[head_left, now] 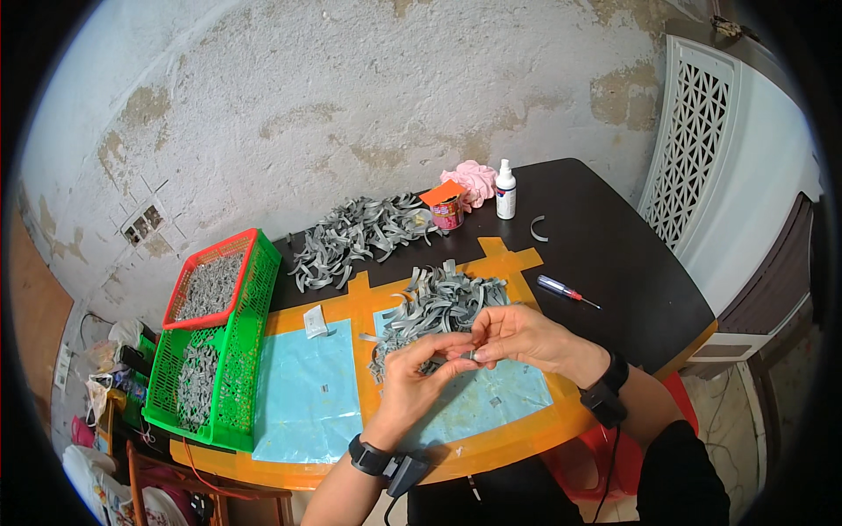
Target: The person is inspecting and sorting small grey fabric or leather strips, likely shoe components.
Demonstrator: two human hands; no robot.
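My left hand [410,373] and my right hand [535,340] meet over the near part of the table. Both are closed in a pinch on a small grey piece [469,355] between their fingertips. The fingers cover most of it, so its full shape cannot be made out. Just beyond my hands rises a heap of curved grey strips [452,296], with smaller grey bits at its left side. Underneath lies a light blue sheet [517,394], edged with orange tape [566,408]. Two small grey pieces rest loose on the blue sheeting.
Left stands a green basket [243,373] with a red basket [237,302] on it, both holding small grey pieces. Farther back lie more grey strips [351,237], an orange-topped can [447,213], pink cloth [474,182] and a white spray bottle [506,193]. A screwdriver [566,289] lies right.
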